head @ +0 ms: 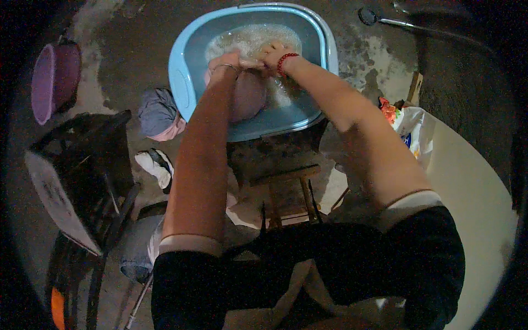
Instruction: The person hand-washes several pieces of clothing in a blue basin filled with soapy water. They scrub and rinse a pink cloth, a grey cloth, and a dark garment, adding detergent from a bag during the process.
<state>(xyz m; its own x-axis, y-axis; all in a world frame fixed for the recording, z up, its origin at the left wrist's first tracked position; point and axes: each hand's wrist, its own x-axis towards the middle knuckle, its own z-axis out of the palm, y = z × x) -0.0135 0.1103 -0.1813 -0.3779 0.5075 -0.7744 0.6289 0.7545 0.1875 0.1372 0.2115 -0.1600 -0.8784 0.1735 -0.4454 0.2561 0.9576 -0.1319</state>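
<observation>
A light-blue plastic washtub [181,78] stands on the floor in front of me, with foamy water [235,39] inside. Both my arms reach down into it. My left hand [225,62], with a thin bangle at the wrist, grips a wet pink cloth [249,95] that hangs partly in the water. My right hand [275,55], wearing a red bead bracelet [284,64], is close beside it with bent fingers. A stretched, pale part of the cloth runs between the two hands. Blur and foam hide some of the fingertips.
Left of the tub lie a grey and pink bundle of fabric [159,111] and a black-and-white shoe [154,167]. Farther left are a purple basin [53,82] and a dark chair [82,177]. A small wooden stool [288,185] stands nearer me. At upper right lies a shower head [367,16].
</observation>
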